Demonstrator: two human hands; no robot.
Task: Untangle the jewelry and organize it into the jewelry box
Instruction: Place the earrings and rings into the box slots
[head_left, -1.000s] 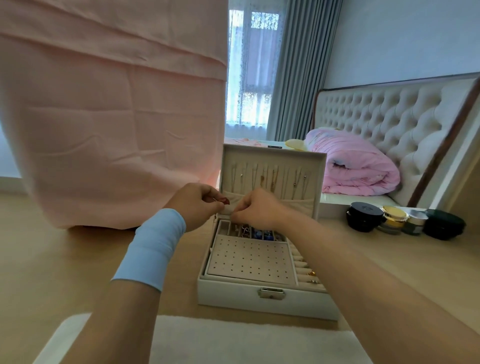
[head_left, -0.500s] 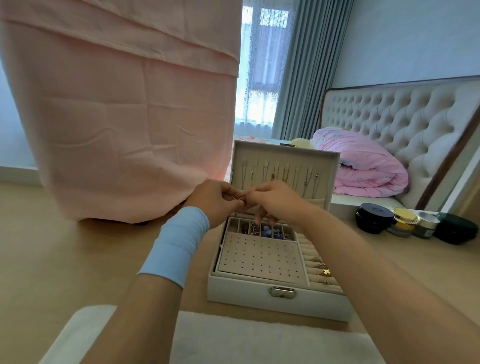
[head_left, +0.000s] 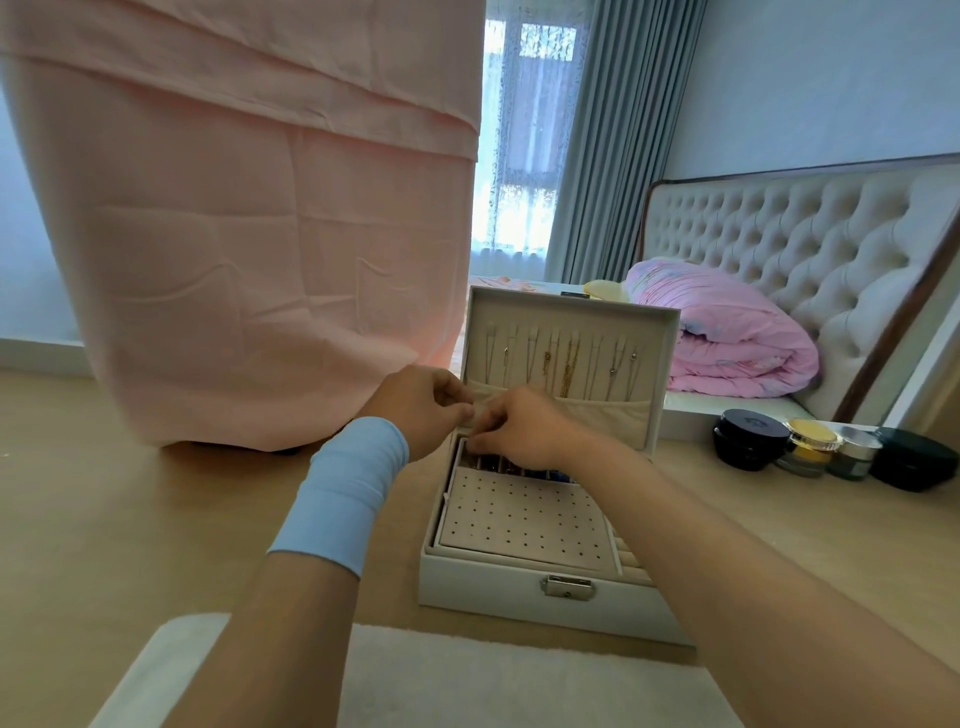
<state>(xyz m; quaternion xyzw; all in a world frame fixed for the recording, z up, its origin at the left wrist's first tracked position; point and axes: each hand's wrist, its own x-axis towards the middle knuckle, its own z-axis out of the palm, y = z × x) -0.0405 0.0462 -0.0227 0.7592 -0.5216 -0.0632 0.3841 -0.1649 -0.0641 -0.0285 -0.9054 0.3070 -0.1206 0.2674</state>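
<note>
A white jewelry box stands open on the wooden surface, its lid upright. Several thin necklaces hang inside the lid. A beige earring pad with holes fills the front of the tray, and small compartments with trinkets lie behind it. My left hand, with a blue wristband, and my right hand meet over the box's back left corner. Both have curled fingers and pinch a small piece of jewelry that the fingers mostly hide. My right fingertips reach down to the back compartments.
Three jars and a dark case stand to the right of the box. A pink cloth hangs at the left. A white fluffy mat lies at the near edge. A bed with a pink quilt is behind.
My hands have come closer together and sunk toward the box's back left compartments. The view has shifted so the box sits further right.
</note>
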